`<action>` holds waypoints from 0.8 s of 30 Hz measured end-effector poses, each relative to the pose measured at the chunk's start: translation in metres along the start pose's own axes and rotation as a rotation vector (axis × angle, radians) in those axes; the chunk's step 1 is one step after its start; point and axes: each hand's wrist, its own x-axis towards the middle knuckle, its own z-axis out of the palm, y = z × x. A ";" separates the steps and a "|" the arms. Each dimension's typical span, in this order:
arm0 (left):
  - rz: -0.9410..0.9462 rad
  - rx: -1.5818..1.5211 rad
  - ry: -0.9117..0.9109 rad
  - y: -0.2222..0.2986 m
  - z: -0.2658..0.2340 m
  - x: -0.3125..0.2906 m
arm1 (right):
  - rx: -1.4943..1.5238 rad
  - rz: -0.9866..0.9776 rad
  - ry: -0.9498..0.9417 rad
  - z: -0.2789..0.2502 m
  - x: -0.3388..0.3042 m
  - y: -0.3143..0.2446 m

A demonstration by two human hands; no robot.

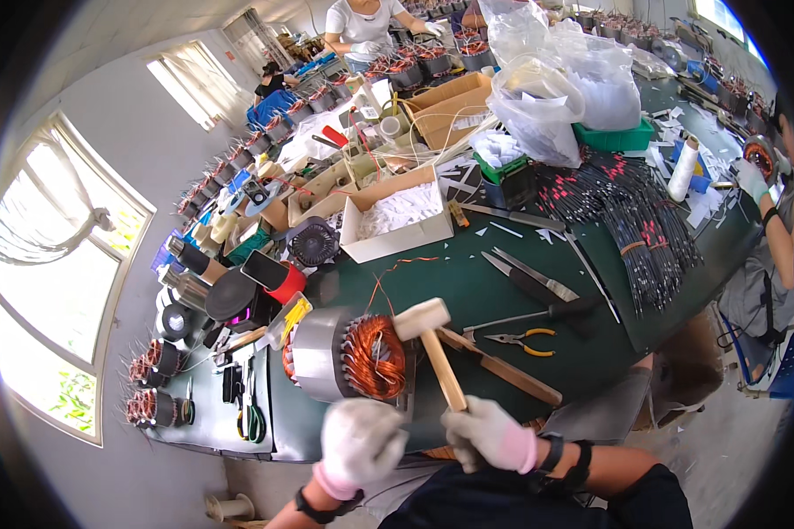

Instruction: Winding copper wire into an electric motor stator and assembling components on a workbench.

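A motor stator (318, 354) lies on its side on the green bench, its orange copper winding (374, 356) facing right. My right hand (490, 432), in a white glove with a pink cuff, is closed round the wooden handle of a mallet (445, 370). The mallet's pale head is up beside the winding's upper right; whether they touch I cannot tell. Just below the stator, my gloved left hand (362, 443) is curled closed and slightly blurred. What its fingers hold, if anything, is hidden.
Right of the stator lie a wooden bar (512, 375), yellow-handled pliers (522, 341) and scissors (538, 273). Behind stands a box of white slips (395, 213). Bundled black sleeves (648, 256) lie at right. Green-handled scissors (251, 410) lie left. Co-workers are at the far bench and right edge.
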 end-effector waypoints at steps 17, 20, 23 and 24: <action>0.071 0.356 -0.760 -0.128 -0.017 0.166 | -0.034 -0.103 0.003 -0.011 0.010 0.006; -0.261 -0.172 -0.488 -0.115 -0.048 0.187 | -0.281 -0.136 0.168 -0.037 0.018 0.011; -0.445 -0.259 -0.032 -0.079 -0.100 0.179 | -0.651 -0.348 0.385 -0.066 0.013 -0.006; -0.395 -0.282 0.169 -0.068 -0.114 0.165 | -0.938 -0.517 0.467 -0.084 0.017 -0.002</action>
